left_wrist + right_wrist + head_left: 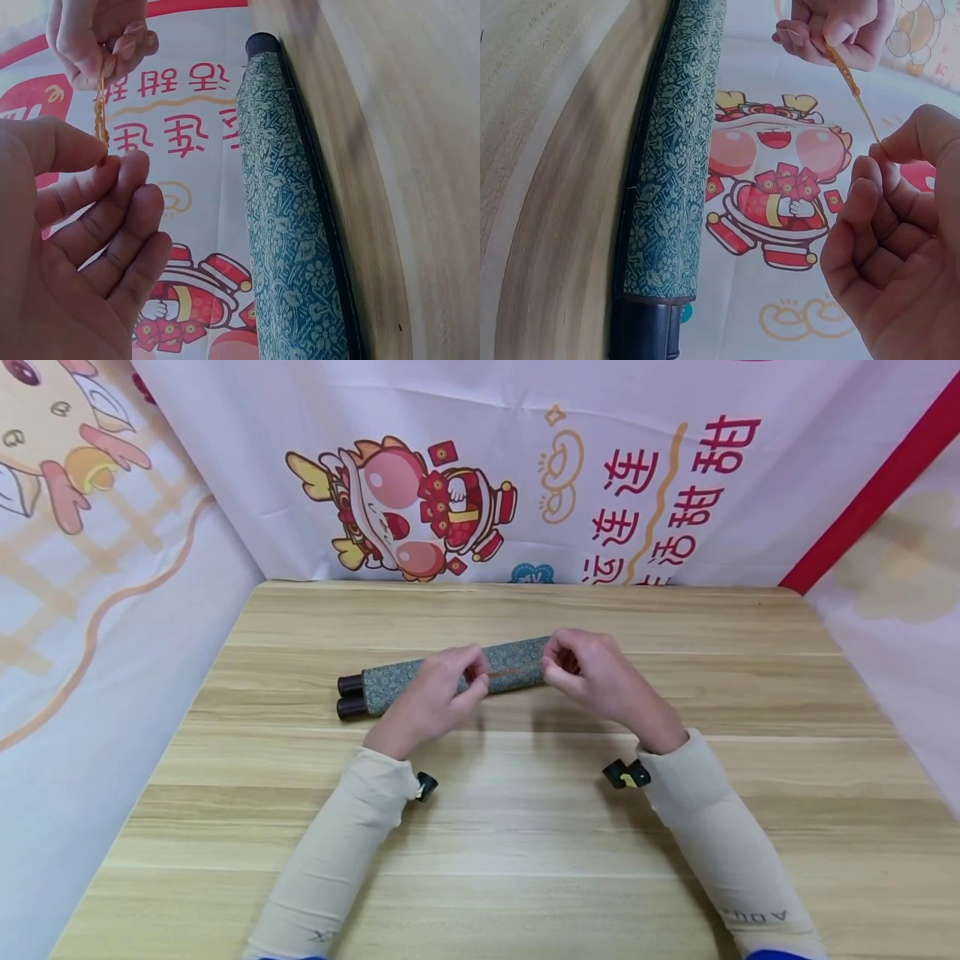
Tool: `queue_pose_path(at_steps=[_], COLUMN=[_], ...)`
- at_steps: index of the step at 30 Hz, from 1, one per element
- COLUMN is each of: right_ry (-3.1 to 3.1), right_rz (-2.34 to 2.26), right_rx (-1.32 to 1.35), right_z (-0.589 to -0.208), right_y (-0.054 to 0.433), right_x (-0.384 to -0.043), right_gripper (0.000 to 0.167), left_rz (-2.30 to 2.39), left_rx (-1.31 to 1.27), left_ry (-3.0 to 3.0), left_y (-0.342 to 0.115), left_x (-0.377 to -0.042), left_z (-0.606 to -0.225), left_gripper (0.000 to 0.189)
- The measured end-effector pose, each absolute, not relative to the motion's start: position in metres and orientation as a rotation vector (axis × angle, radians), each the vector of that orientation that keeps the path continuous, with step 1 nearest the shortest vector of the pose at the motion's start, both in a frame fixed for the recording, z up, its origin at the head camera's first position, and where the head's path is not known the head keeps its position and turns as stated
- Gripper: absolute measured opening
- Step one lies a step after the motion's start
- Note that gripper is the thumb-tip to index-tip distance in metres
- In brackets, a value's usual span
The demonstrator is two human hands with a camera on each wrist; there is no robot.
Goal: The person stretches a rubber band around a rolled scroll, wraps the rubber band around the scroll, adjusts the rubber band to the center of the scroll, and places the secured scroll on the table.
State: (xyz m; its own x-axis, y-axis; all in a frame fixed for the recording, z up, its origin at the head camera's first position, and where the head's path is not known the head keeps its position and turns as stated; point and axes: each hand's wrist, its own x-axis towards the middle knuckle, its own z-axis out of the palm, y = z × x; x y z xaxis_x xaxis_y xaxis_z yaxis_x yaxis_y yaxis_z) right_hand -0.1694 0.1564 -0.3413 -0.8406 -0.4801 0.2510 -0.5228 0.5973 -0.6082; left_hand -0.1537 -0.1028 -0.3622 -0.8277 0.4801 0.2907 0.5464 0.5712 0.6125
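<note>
A rolled scroll (392, 683) covered in blue-green floral brocade lies slantwise on the wooden table, two dark rod ends (351, 697) sticking out at its left. Above it, an orange cord (506, 673) is stretched between both hands. My left hand (441, 692) pinches one end between thumb and index finger, near the knotted part of the cord (844, 73). With thumb and fingertip, my right hand (596, 675) pinches the other end, where the cord is a thin loop. The other left fingers (124, 240) are loosely bent, and the right end of the scroll is partly behind the right hand.
The wooden table (495, 843) reaches a white printed cloth (510, 468) with a cartoon figure and red lettering at the back. Another printed cloth (150, 610) borders the left side. A small dark camera (627, 774) is worn at the right wrist, another camera (426, 787) at the left.
</note>
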Motion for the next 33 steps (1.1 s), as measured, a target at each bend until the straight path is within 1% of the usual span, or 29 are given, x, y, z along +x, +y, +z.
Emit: queue_pose_path(at_steps=[12,22,24,29,33], right_ry=[-2.782,-2.787,-2.778,-2.783,-2.783], right_rz=[1.045,1.062,1.065,1.046,1.048], right_rx=[0.894,0.793,0.811,0.919,0.889], right_z=[-0.345,-0.342,-0.342,-0.344,-0.344], right_y=[0.155,0.166,0.166,0.16,0.162], right_x=[-0.17,-0.175,-0.174,-0.172,-0.172], right_gripper=[0.006,0.006,0.006,0.007,0.009], left_rz=[-1.148,-1.105,-1.106,-1.073,-1.08], left_rx=[-0.732,-0.601,-0.636,-0.846,-0.789], left_ry=[-2.75,-2.728,-2.734,-2.775,-2.854], left_y=[-0.112,-0.133,-0.132,-0.12,-0.121], left_x=[-0.156,-0.162,-0.161,-0.16,-0.158], left_z=[-0.359,-0.357,-0.357,-0.358,-0.358], left_gripper=[0.014,0.015,0.014,0.016,0.015])
